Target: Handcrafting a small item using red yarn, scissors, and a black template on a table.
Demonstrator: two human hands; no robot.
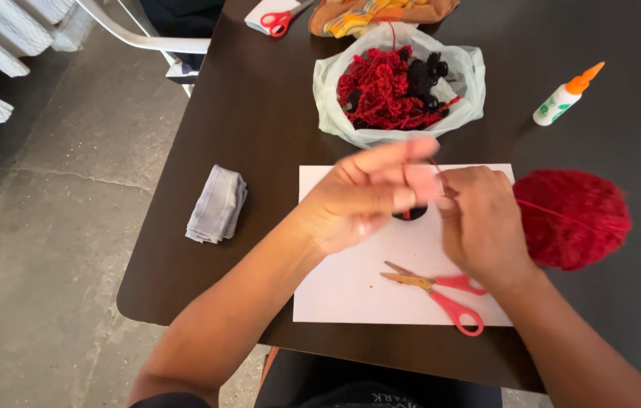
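Note:
My left hand (362, 198) and my right hand (479, 219) meet above a white sheet of paper (351, 291) on the dark table (260, 113). Both pinch a thin red yarn strand (435, 165) between their fingertips; the left hand is blurred. A small dark object (409, 215) shows under the fingers, mostly hidden. A strand runs from my right hand to a red yarn ball (573, 219) lying just right of it. Red-handled scissors (441, 291) lie on the paper below my hands.
A plastic bag (400, 83) of red and black yarn scraps sits behind the paper. A glue bottle (566, 94) with orange tip lies at right. A folded grey cloth (217, 204) is at left. Second scissors (277, 21) and an orange fabric (381, 13) are at the far edge.

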